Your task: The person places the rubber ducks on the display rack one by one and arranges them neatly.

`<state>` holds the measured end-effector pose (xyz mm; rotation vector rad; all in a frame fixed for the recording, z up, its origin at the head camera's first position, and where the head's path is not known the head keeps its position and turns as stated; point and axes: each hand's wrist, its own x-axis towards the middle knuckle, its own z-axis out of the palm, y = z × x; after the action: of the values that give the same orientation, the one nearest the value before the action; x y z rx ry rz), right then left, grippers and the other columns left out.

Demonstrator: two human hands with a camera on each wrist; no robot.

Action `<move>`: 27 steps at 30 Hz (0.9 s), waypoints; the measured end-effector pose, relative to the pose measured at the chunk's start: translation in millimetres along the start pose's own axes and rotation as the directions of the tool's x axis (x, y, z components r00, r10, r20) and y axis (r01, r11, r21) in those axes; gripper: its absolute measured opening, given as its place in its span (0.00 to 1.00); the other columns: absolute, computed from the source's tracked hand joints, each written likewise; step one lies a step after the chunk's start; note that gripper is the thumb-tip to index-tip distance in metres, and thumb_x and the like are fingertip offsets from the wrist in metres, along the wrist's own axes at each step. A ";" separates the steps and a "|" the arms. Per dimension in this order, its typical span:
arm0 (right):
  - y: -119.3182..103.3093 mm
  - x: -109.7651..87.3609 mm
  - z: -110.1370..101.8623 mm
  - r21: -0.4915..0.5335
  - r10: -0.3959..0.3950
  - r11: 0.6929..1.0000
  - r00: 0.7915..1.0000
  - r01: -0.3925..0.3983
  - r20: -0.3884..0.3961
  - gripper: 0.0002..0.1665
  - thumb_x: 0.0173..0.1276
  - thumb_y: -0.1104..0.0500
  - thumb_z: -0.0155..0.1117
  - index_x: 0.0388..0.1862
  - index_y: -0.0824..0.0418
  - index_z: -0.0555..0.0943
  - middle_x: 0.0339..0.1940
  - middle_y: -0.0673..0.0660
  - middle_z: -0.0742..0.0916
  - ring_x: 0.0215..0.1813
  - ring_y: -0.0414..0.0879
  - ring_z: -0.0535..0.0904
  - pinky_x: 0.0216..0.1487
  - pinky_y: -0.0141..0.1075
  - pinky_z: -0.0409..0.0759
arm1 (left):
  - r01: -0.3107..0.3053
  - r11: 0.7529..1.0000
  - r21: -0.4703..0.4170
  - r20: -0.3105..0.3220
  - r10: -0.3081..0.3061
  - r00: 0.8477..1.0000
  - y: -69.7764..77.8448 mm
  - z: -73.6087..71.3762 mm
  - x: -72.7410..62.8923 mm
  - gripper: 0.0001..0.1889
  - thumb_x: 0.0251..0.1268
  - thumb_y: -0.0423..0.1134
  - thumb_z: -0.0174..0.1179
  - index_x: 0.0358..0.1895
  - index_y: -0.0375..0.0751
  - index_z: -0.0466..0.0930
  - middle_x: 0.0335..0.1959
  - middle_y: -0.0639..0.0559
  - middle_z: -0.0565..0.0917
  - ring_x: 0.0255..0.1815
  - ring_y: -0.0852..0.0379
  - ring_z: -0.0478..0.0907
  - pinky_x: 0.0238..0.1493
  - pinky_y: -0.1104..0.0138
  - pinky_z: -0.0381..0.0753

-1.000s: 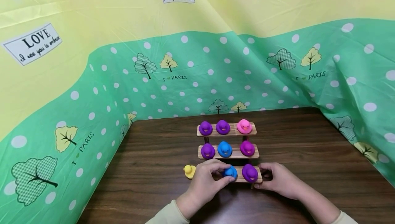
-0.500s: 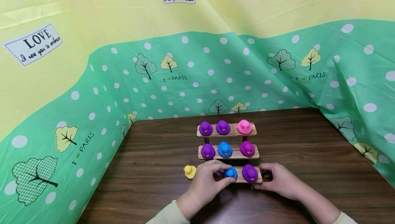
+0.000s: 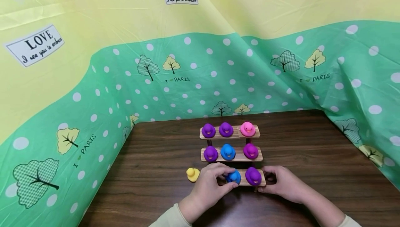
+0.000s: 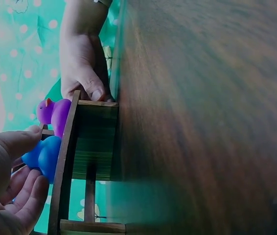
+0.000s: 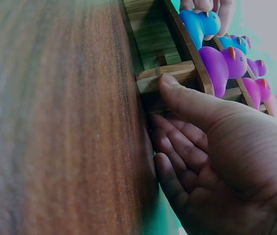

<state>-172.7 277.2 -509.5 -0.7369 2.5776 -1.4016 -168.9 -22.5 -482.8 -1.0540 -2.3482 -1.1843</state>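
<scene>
A three-tier wooden display stand (image 3: 243, 181) holds rubber ducks on its steps. On the lowest step, my left hand (image 3: 210, 184) pinches a blue rubber duck (image 3: 234, 177) between thumb and fingers. The left wrist view shows this duck (image 4: 49, 157) at the shelf, fingertips against its sides. To its right sits a purple rubber duck (image 3: 253, 177), untouched. My right hand (image 3: 283, 184) grips the stand's right end. In the right wrist view its thumb presses the wooden end piece (image 5: 180, 73) below the shelf, fingers curled beneath. My left hand hides the lowest step's left part.
A yellow rubber duck (image 3: 193, 174) lies on the dark wooden table (image 3: 156, 171), left of the stand. The middle step carries a purple, a blue (image 3: 228, 152) and a magenta duck. Two purple ducks and a pink one (image 3: 248, 129) top the stand. Patterned cloth (image 3: 175, 95) surrounds the table.
</scene>
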 end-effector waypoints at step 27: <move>2.8 0.5 -0.2 -0.004 0.004 1.000 1.000 -0.004 0.003 0.16 0.63 0.51 0.82 0.45 0.50 0.85 0.39 0.41 0.90 0.44 0.38 0.86 0.43 0.34 0.86 | -0.015 1.000 -0.001 -0.044 0.015 0.999 -3.0 -8.4 -1.3 0.19 0.58 0.39 0.81 0.52 0.45 0.89 0.46 0.59 0.88 0.43 0.63 0.85 0.44 0.76 0.84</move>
<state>-174.3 278.3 -511.6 -0.7332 2.5785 -1.3942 -170.6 -30.9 -480.1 -1.0343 -2.3027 -1.1917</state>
